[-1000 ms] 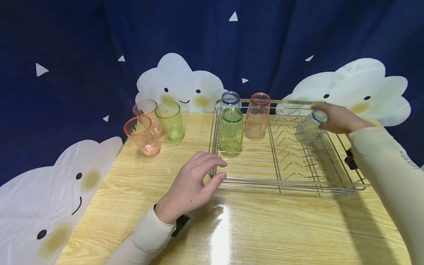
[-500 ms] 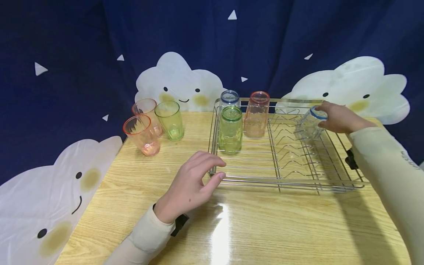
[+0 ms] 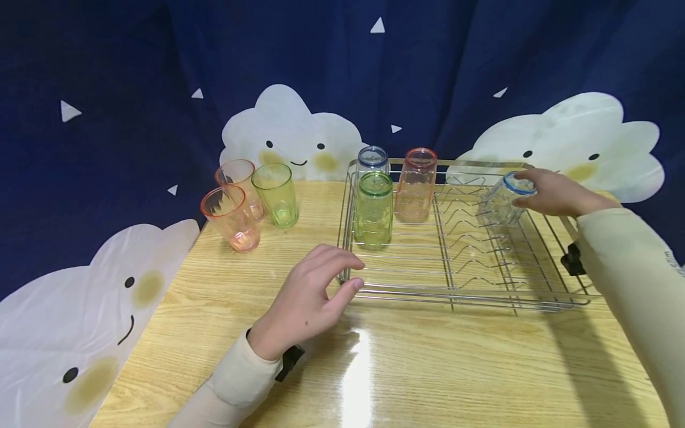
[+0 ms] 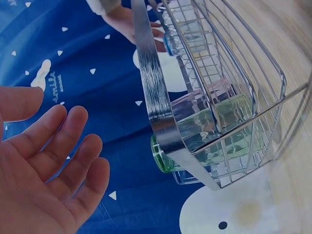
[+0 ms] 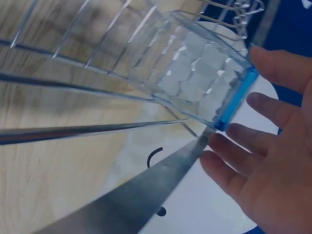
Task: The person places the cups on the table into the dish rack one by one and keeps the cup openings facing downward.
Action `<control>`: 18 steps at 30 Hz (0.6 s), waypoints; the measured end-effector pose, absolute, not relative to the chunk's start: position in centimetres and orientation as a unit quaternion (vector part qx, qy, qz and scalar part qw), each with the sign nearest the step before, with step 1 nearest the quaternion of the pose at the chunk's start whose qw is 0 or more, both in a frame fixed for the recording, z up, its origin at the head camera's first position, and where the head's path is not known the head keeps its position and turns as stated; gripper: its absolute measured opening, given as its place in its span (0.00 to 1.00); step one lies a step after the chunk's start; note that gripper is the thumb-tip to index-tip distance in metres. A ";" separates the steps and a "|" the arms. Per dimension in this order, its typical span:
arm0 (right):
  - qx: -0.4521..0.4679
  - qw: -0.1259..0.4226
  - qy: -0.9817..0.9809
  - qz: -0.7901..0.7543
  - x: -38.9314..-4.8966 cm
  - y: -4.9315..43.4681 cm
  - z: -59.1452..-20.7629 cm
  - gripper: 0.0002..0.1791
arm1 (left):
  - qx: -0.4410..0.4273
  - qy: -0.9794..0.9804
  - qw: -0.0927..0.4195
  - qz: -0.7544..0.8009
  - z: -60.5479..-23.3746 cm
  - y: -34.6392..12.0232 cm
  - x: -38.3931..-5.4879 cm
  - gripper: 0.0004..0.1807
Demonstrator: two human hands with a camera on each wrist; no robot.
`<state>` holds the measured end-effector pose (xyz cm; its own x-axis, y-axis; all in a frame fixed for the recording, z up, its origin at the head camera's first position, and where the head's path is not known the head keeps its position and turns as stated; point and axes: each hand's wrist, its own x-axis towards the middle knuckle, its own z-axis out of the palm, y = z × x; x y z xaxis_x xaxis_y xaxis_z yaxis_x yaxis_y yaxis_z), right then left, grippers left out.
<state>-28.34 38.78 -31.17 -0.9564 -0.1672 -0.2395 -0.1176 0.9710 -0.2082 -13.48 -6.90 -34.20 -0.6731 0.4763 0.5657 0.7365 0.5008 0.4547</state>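
Observation:
A clear drinking glass with a blue ring [image 3: 500, 205] leans in the right part of the wire dish rack [image 3: 446, 258], ringed end up. My right hand [image 3: 553, 191] is at that upper end. In the right wrist view its thumb and fingertips lie right by the blue ring [image 5: 236, 100], fingers loosely extended. My left hand [image 3: 307, 297] hovers near the rack's front left corner, fingers softly bent and holding nothing. In the left part of the rack stand a green glass [image 3: 373, 214], a red-ringed glass [image 3: 416, 190] and a blue-ringed glass [image 3: 373, 159], partly hidden by the green one.
Left of the rack, a green tumbler [image 3: 278, 199], a front orange-pink tumbler [image 3: 232, 223] and a back orange-pink tumbler [image 3: 235, 172] stand mouth up on the wooden table [image 3: 428, 368]. A dark blue curtain [image 3: 310, 47] with clouds hangs behind.
My right hand has shifted slightly right, and more of the blue ring shows. The leaning glass has tipped a little further right. My left hand stays in place.

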 end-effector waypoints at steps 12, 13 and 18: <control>-0.060 0.080 0.983 -0.155 -25.0 37.7 -29.0 0.38 | -0.356 -0.846 0.183 -0.352 -34.2 -7.0 -13.6 0.10; -0.062 0.069 0.983 -0.159 -24.6 37.5 -28.8 0.37 | -0.356 -0.846 0.184 -0.352 -34.2 -7.0 -13.6 0.10; -0.076 0.028 0.980 -0.183 -22.7 36.6 -28.2 0.35 | -0.356 -0.844 0.191 -0.351 -34.2 -7.1 -13.8 0.10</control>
<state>-22.66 36.65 -28.21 -0.9869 -0.1591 -0.0268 -0.1388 0.9217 -0.3622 -13.76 -7.13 -34.23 -0.6730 0.4679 0.5729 0.7362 0.4988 0.4574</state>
